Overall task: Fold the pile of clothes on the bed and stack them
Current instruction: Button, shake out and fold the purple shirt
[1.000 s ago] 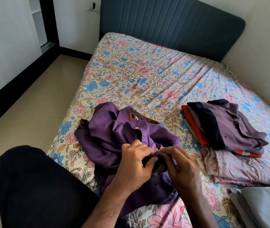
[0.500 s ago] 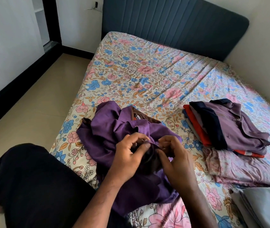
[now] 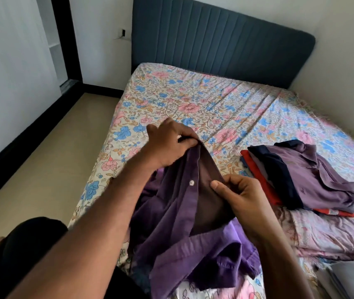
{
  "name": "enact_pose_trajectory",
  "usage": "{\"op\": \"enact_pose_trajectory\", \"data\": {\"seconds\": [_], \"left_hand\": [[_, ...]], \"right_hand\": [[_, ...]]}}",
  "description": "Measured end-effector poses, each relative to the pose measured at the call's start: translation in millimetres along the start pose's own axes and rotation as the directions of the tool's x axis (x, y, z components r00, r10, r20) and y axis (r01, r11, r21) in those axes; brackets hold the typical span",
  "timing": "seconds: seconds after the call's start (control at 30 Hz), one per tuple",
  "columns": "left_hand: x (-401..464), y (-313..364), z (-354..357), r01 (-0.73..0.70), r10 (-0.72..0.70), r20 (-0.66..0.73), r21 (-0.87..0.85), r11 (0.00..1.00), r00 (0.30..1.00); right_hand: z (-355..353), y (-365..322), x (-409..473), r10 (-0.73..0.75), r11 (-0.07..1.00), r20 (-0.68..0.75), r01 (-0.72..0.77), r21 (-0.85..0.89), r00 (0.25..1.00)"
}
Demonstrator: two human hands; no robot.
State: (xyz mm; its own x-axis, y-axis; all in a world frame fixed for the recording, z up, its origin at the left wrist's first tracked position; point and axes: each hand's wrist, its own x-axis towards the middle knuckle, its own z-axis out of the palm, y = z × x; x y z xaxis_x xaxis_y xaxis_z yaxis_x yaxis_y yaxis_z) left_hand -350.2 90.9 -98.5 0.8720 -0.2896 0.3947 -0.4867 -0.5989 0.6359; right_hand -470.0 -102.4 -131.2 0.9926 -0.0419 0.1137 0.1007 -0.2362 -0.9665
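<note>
I am holding the purple shirt [image 3: 178,214] up off the bed [image 3: 193,98], stretching its buttoned front edge between my two hands. My left hand [image 3: 167,145] is pinching the top end of that edge, fingers curled round the cloth, and my right hand [image 3: 242,197] is pinching it lower down, thumb on top, with the brown inner side showing between them. The rest of the shirt is hanging crumpled toward the near edge of the bed. To my right, the stack of folded clothes [image 3: 305,180] is sitting on a pinkish folded cloth [image 3: 333,231], well apart from my hands. To do this step well, I am thinking I should keep the edge taut, shake the body loose, then lay it flat with sleeves spread before folding. The risk, I judge, is trapping a twisted sleeve inside the fold.
</note>
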Motion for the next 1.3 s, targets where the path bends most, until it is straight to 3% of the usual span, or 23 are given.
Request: {"op": "enact_pose_trajectory", "data": {"seconds": [0.07,0.13,0.2,0.27,0.37,0.53,0.67,0.8,0.97,1.03,1.1,1.17,1.3], "left_hand": [[-8,-8,23,0.067,-0.063,-0.037,0.132,0.989,0.997],[-39,-10,41,0.120,-0.132,-0.194,-0.070,0.990,0.972],[-78,-10,60,0.106,-0.221,-0.373,-0.305,0.947,0.901],[-115,-6,78,0.169,-0.337,-0.435,-0.379,0.910,0.835],[-143,4,100,0.182,-0.309,-0.404,-0.322,0.929,0.861],[-148,16,121,0.170,-0.171,-0.247,-0.025,0.985,0.954],[-139,6,133,0.263,-0.235,-0.164,0.177,0.949,0.958],[-140,-3,135,0.336,-0.319,-0.111,0.216,0.917,0.941],[-137,-1,139,0.314,-0.308,-0.068,0.268,0.911,0.949],[-137,-4,137,0.327,-0.317,-0.090,0.140,0.935,0.944],[-137,-5,130,0.315,-0.350,-0.176,-0.197,0.928,0.920],[-136,-4,119,0.209,-0.358,-0.247,-0.474,0.855,0.901],[-133,8,98,0.133,-0.346,-0.198,-0.665,0.735,0.917]], "right_hand": [[-3,21,4,0.043,0.998,-0.088,-0.047,-0.041,0.995],[-6,43,-1,0.057,0.991,-0.161,-0.075,-0.109,0.985],[-9,64,-12,0.087,0.982,-0.174,-0.113,-0.148,0.981],[-9,76,-21,0.120,0.978,-0.197,-0.150,-0.143,0.973],[-4,77,-30,0.157,0.986,-0.283,-0.167,-0.010,0.946],[-5,71,-33,0.158,0.987,-0.341,-0.142,0.072,0.927],[-8,78,-33,0.153,0.985,-0.311,-0.170,-0.027,0.938],[-10,82,-34,0.220,0.973,-0.244,-0.230,-0.012,0.945],[-10,83,-38,0.251,0.967,-0.203,-0.253,0.014,0.947],[-10,77,-39,0.252,0.967,-0.176,-0.240,0.089,0.952],[-12,70,-41,0.237,0.964,-0.148,-0.213,0.162,0.960],[-16,63,-41,0.223,0.962,-0.137,-0.195,0.191,0.965],[-14,49,-40,0.209,0.958,-0.096,-0.184,0.220,0.973]]}}
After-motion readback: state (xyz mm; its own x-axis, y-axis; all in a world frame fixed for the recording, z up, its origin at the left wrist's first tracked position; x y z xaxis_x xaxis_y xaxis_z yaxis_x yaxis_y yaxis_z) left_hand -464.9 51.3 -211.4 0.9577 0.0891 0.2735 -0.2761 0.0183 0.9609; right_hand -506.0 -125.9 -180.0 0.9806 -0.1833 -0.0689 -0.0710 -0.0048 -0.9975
